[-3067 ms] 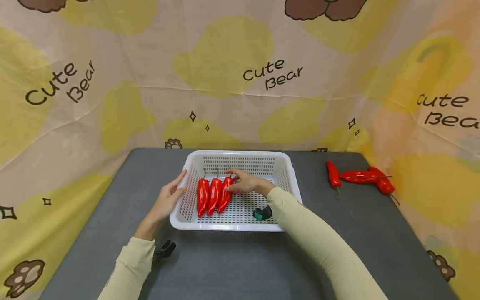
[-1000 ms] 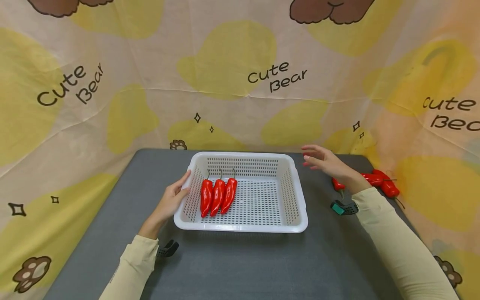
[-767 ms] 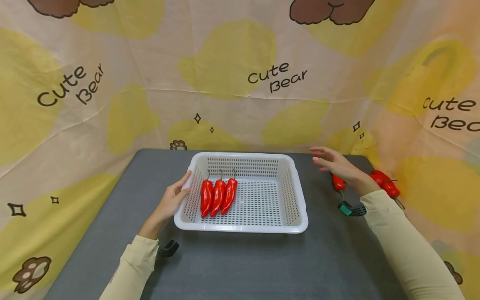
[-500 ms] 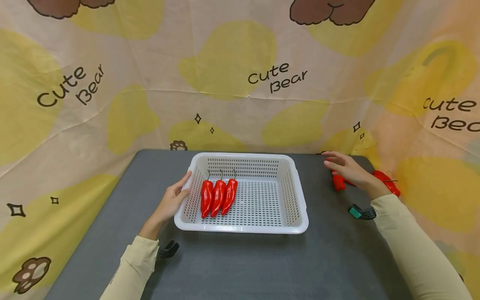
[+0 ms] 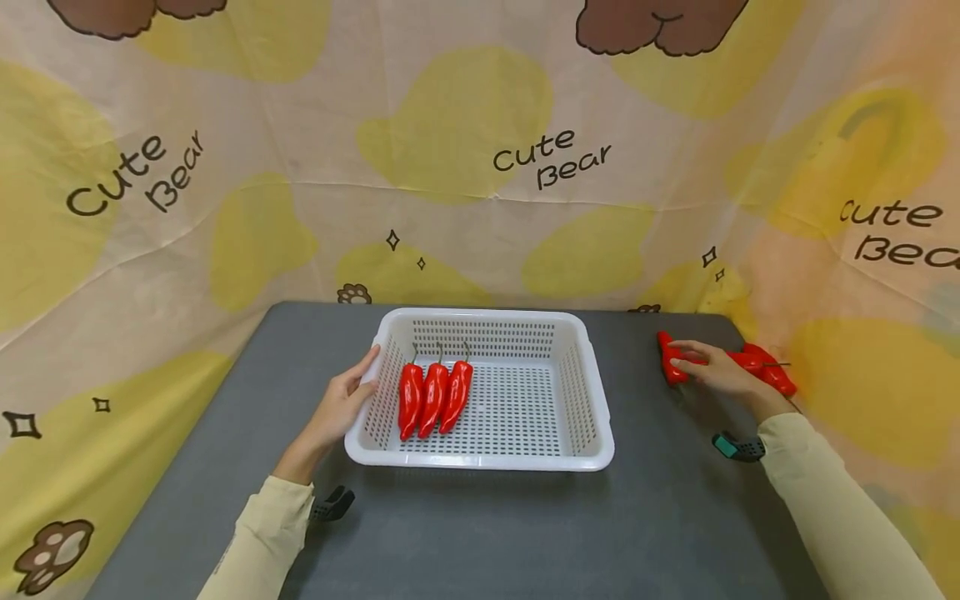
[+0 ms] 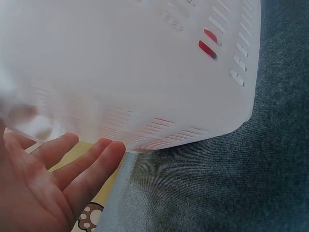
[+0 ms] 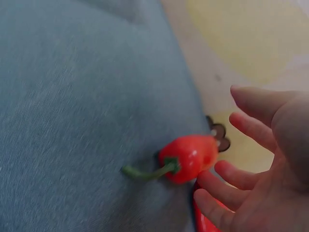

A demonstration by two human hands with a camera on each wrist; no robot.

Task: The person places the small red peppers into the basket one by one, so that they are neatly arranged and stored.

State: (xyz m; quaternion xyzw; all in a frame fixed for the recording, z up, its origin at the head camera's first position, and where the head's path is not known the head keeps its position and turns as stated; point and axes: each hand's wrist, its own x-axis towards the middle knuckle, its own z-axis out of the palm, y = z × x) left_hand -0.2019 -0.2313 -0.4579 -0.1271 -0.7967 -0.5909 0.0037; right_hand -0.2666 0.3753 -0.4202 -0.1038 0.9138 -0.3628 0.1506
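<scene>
On the outer left side of the white perforated basket (image 5: 480, 462), my left hand (image 5: 333, 412) rests with fingers extended; in the left wrist view its fingertips touch the basket wall (image 6: 135, 63). Three red peppers (image 5: 435, 400) lie side by side in the basket's left part, stems toward the back. At the right, my right hand (image 5: 723, 375) is over the loose peppers, nearest the leftmost red pepper (image 5: 670, 358). The right wrist view shows this hand (image 7: 260, 169) with fingers spread beside a red pepper (image 7: 188, 154), its green stem pointing away; whether they touch is unclear.
Two more red peppers, one crosswise (image 5: 747, 362) and one at the far right (image 5: 780, 380), lie close together on the grey table (image 5: 480, 533). A patterned cloth (image 5: 450, 125) hangs behind the table and along both sides.
My right hand has moved from inside the basket to the right and lowered over the loose peppers. My left hand has stayed at the basket's left side.
</scene>
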